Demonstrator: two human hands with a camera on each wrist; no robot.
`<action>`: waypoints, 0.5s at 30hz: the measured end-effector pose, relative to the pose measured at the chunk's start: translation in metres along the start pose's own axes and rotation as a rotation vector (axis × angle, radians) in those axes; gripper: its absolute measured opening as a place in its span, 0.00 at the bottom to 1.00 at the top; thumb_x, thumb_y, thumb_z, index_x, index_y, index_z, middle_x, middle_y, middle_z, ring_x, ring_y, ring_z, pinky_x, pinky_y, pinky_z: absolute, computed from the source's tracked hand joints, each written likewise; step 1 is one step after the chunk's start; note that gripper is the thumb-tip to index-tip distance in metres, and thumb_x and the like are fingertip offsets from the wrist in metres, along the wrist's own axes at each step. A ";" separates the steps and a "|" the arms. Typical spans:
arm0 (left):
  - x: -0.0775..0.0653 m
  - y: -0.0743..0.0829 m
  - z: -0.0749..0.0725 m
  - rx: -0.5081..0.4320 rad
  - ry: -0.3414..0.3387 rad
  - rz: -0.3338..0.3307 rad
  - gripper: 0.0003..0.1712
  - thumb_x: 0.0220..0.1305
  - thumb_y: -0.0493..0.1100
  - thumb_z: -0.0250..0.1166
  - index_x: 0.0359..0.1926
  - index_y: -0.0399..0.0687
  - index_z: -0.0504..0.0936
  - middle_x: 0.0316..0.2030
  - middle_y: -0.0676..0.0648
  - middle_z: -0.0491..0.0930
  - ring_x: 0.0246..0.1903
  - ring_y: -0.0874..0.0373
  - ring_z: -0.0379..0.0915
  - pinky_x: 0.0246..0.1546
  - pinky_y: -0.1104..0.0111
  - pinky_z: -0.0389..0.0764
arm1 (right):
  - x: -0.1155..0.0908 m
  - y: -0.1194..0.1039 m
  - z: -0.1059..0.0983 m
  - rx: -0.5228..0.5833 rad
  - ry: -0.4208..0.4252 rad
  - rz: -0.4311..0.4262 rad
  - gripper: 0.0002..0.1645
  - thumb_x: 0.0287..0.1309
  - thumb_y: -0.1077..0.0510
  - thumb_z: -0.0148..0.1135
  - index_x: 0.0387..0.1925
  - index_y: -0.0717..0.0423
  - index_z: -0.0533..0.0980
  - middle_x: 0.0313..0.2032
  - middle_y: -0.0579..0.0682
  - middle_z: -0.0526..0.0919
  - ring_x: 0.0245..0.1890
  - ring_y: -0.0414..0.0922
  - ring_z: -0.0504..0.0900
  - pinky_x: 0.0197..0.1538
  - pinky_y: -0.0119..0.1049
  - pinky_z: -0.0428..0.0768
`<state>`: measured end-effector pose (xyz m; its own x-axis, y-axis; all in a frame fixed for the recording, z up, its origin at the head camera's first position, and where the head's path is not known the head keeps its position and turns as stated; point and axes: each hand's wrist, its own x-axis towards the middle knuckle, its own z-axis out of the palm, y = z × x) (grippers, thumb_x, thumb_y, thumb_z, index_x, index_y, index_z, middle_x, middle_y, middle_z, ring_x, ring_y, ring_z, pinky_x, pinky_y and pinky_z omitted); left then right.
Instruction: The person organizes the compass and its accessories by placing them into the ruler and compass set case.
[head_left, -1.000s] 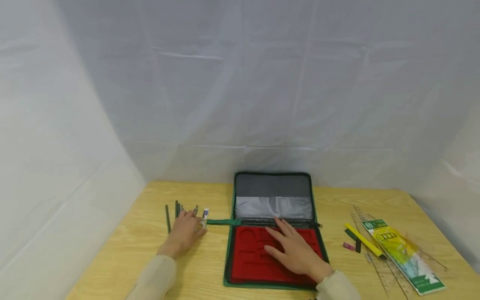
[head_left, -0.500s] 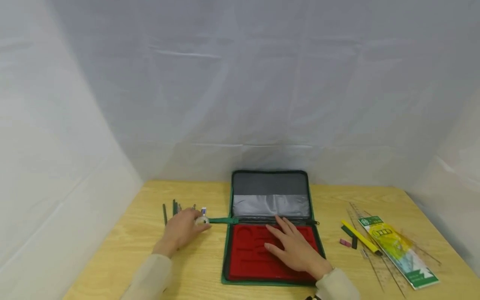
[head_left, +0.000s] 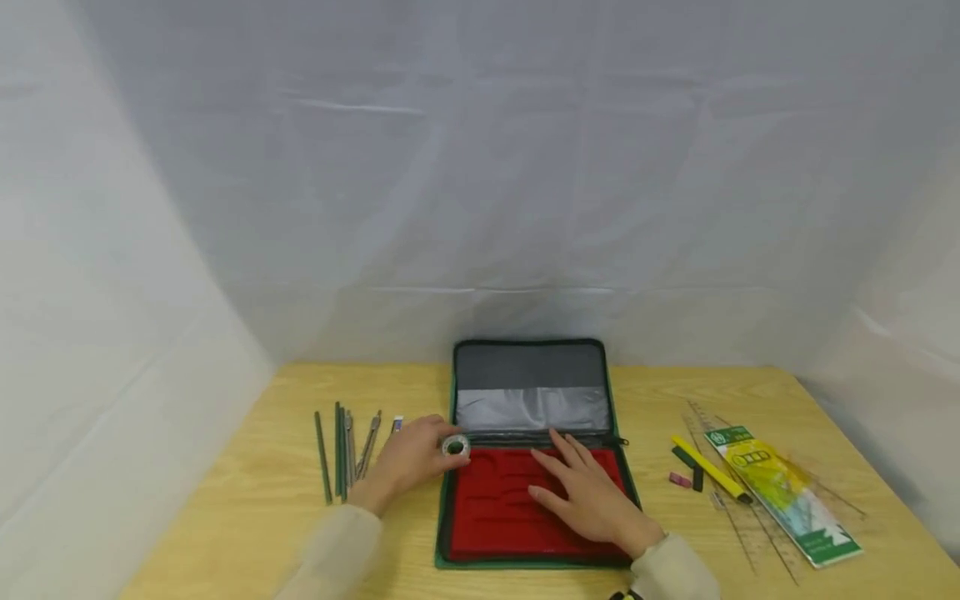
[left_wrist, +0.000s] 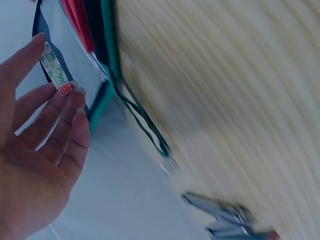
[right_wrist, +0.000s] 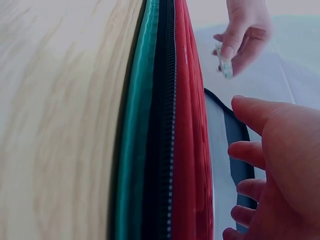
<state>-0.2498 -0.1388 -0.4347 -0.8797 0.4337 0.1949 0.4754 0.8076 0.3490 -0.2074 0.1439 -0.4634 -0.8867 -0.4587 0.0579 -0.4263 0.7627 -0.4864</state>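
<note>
My left hand (head_left: 408, 458) pinches a small white ring-shaped roll (head_left: 463, 442) between thumb and fingertips, upright over the left back corner of the red molded tray (head_left: 495, 537). Green marks and a red patch show on the roll's edge in the left wrist view. The tray lies in an unzipped green case (head_left: 439, 550), whose grey lid (head_left: 532, 371) stands raised behind it. Over the tray's middle my right hand (head_left: 588, 500) spreads its fingers and holds nothing; it hides part of the molded hollows.
Left on the wooden table lie several dark green pencils (head_left: 322, 458), metal compasses (head_left: 369, 442) and a small white-and-blue piece (head_left: 397, 423). Right are a yellow stick (head_left: 712, 468), a pink eraser (head_left: 680, 480), clear rulers (head_left: 738, 521) and a green-yellow packet (head_left: 787, 496).
My left hand has lifted the ring-shaped roll from beside the compasses and carried it right to the case. My right hand stays over the tray. The head view has shifted slightly.
</note>
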 end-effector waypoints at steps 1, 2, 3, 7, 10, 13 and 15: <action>0.002 0.003 0.002 0.008 0.002 0.018 0.24 0.55 0.54 0.71 0.48 0.45 0.83 0.43 0.46 0.80 0.42 0.50 0.76 0.40 0.55 0.77 | 0.000 0.000 0.000 0.000 0.002 0.001 0.38 0.66 0.33 0.47 0.68 0.51 0.65 0.72 0.57 0.48 0.70 0.61 0.46 0.65 0.61 0.53; 0.004 0.005 0.003 0.016 0.006 0.038 0.23 0.55 0.54 0.71 0.48 0.45 0.83 0.43 0.45 0.80 0.42 0.49 0.76 0.41 0.55 0.77 | -0.001 0.001 0.000 0.000 0.004 0.003 0.38 0.66 0.33 0.47 0.68 0.51 0.65 0.72 0.57 0.48 0.70 0.61 0.46 0.65 0.61 0.53; 0.006 0.008 0.005 0.026 0.007 0.054 0.23 0.55 0.54 0.70 0.48 0.45 0.83 0.43 0.45 0.81 0.44 0.49 0.76 0.43 0.55 0.77 | -0.002 0.001 0.000 0.000 0.006 0.006 0.38 0.66 0.33 0.47 0.68 0.50 0.65 0.73 0.57 0.48 0.70 0.61 0.46 0.65 0.61 0.53; 0.010 0.014 0.013 0.063 0.025 0.119 0.20 0.56 0.53 0.70 0.46 0.46 0.84 0.39 0.47 0.81 0.39 0.52 0.75 0.39 0.58 0.77 | -0.004 0.001 -0.001 0.000 0.009 0.010 0.38 0.66 0.34 0.47 0.68 0.50 0.65 0.72 0.57 0.48 0.70 0.61 0.46 0.65 0.61 0.52; 0.010 0.016 0.018 0.092 0.034 0.168 0.18 0.55 0.54 0.70 0.42 0.49 0.85 0.34 0.51 0.81 0.33 0.55 0.73 0.34 0.61 0.75 | -0.005 0.001 -0.001 -0.001 0.008 0.010 0.37 0.66 0.34 0.48 0.68 0.51 0.64 0.72 0.58 0.48 0.70 0.61 0.46 0.65 0.61 0.52; 0.011 0.018 0.021 0.126 0.033 0.190 0.18 0.53 0.55 0.71 0.42 0.51 0.86 0.33 0.53 0.81 0.33 0.56 0.72 0.34 0.62 0.74 | -0.007 0.002 -0.001 -0.004 0.009 0.018 0.37 0.66 0.34 0.47 0.68 0.50 0.64 0.72 0.57 0.48 0.70 0.61 0.45 0.65 0.61 0.52; 0.010 0.018 0.022 0.137 0.012 0.192 0.19 0.53 0.56 0.72 0.43 0.51 0.86 0.33 0.54 0.81 0.34 0.56 0.72 0.35 0.62 0.74 | -0.008 0.003 -0.001 -0.002 0.007 0.027 0.38 0.66 0.34 0.47 0.68 0.50 0.64 0.73 0.57 0.48 0.70 0.61 0.45 0.65 0.61 0.52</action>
<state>-0.2504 -0.1108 -0.4469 -0.7730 0.5802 0.2564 0.6277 0.7580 0.1773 -0.2016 0.1505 -0.4642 -0.8993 -0.4343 0.0509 -0.4021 0.7758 -0.4863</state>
